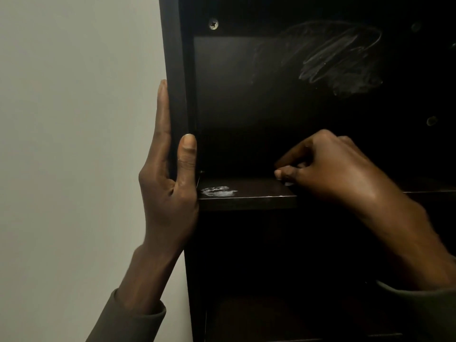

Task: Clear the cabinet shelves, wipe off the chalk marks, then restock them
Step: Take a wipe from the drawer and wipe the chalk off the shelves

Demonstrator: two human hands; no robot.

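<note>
Shelf (246,197), dark cabinet. Chalk smear (218,191) at front left corner, long axis along the edge. Right hand (328,169): pinched a small white scrap, well right of smear. Left hand (170,169): nearer, clasped the side panel (176,70).

Left hand (170,183) grips the cabinet side panel (176,70); right hand (328,169) pinches something small and white on the chalk-smeared shelf (246,193).
</note>
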